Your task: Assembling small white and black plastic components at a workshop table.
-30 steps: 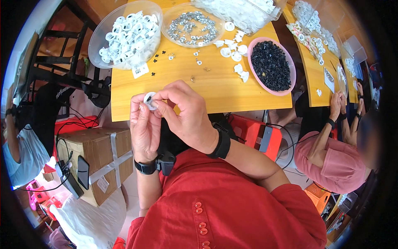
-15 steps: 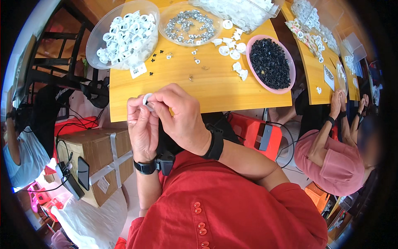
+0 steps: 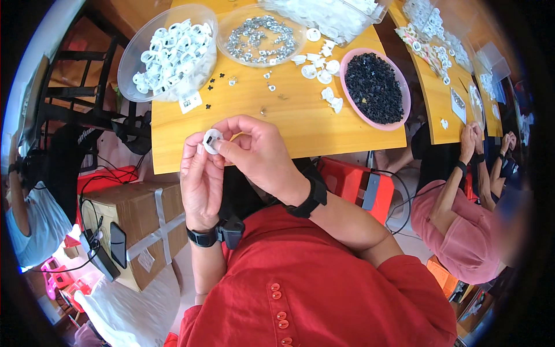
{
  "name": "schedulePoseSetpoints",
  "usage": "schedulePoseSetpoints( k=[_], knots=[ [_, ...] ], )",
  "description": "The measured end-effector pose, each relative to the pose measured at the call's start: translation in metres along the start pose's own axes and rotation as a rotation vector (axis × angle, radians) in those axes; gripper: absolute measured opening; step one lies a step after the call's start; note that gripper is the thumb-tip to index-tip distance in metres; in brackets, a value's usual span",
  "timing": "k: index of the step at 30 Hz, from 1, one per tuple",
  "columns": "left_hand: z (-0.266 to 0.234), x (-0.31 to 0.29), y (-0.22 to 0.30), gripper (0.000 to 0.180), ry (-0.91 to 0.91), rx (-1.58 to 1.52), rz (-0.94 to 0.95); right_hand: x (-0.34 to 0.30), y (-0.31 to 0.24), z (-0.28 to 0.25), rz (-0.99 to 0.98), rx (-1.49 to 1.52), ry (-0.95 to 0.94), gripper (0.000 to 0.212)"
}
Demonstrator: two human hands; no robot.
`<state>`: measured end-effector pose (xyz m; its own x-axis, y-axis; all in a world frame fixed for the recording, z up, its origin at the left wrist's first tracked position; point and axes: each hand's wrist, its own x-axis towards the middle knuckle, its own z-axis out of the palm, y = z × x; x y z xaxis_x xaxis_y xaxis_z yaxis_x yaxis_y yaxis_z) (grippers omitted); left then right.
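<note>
Near the table's front edge, both hands hold a white round plastic part [image 3: 211, 133] with a small black piece [image 3: 208, 140] at its middle. My left hand [image 3: 202, 188] grips it from the left between thumb and fingers. From the other side my right hand [image 3: 263, 156] pinches the part, its thumb pressing on the face beside the black piece. Past the hands, a few loose black pieces [image 3: 208, 106] and small metal pieces [image 3: 272, 88] lie scattered on the yellow table [image 3: 300, 130].
A clear bowl [image 3: 128, 87] of white parts, a clear tray [image 3: 264, 39] of metal pieces and a pink bowl [image 3: 378, 124] of black pieces line the table. Several loose white parts [image 3: 332, 99] lie left of the pink bowl. A cardboard box [image 3: 139, 214] stands left; another person [image 3: 462, 231] sits right.
The white part has turned from edge-on so its face with the black piece now shows. My right thumb has shifted onto that face, and both hands have moved slightly.
</note>
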<state>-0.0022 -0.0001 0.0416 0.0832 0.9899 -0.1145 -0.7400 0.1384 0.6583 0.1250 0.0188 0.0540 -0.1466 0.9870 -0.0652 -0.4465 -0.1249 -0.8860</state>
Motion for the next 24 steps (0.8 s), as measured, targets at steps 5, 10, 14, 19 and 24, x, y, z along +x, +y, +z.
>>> schedulePoseSetpoints(
  k=[5,10,14,19,24],
  knots=[
    [0.008,-0.001,0.0,0.02,0.069,-0.007,0.023,0.0,0.0,0.001,0.11,0.24,-0.021,0.017],
    [-0.008,-0.001,-0.003,0.022,-0.038,0.009,0.041,0.001,-0.006,0.0,0.23,0.303,-0.061,0.018],
    [-0.012,0.0,-0.003,0.024,-0.069,0.04,0.045,0.002,-0.007,-0.001,0.28,0.309,-0.082,0.02],
    [-0.015,-0.001,-0.005,0.02,-0.029,0.129,0.123,0.001,-0.004,0.001,0.255,0.329,-0.059,0.02],
    [-0.011,-0.002,-0.009,0.02,-0.006,0.236,0.222,0.003,0.001,-0.001,0.263,0.333,-0.06,0.018]
  ],
)
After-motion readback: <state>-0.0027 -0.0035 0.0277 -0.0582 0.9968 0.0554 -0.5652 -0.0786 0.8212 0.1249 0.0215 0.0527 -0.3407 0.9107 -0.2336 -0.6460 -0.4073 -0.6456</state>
